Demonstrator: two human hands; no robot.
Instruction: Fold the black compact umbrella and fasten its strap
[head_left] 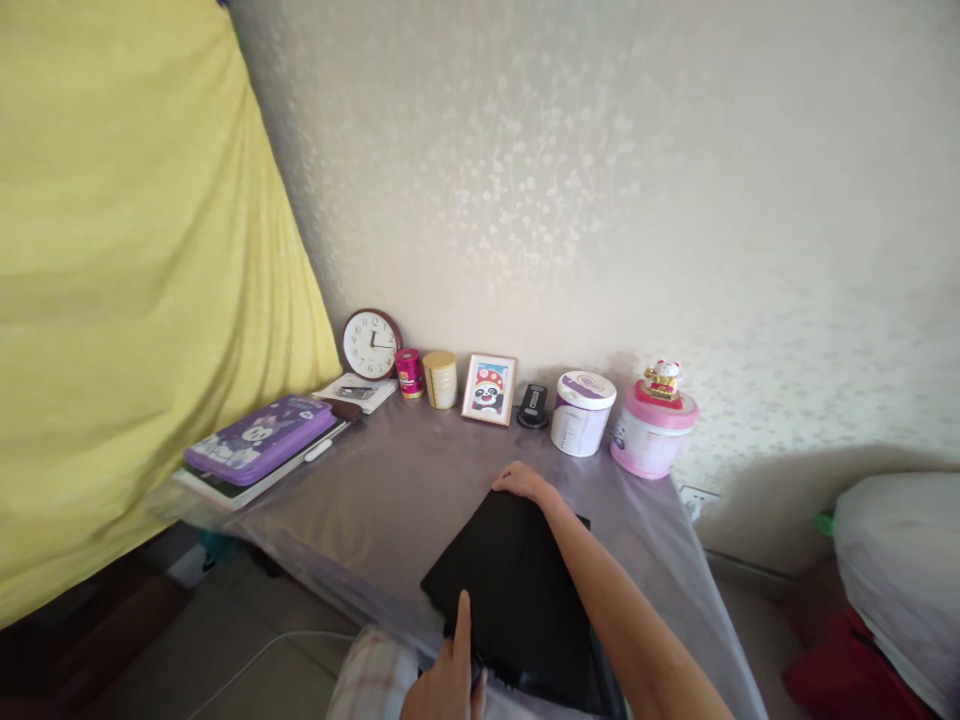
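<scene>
A black folded cloth or flat case lies on the near part of a grey-covered table. My right hand reaches across it and rests on its far edge, fingers curled over the edge. My left hand is at the near edge, thumb up against the black thing and fingers closed on its lower corner.
Along the wall stand a round clock, a red tin, a yellow jar, a panda picture frame, a white-purple tub and a pink tub. A purple case lies left. Yellow curtain hangs at left.
</scene>
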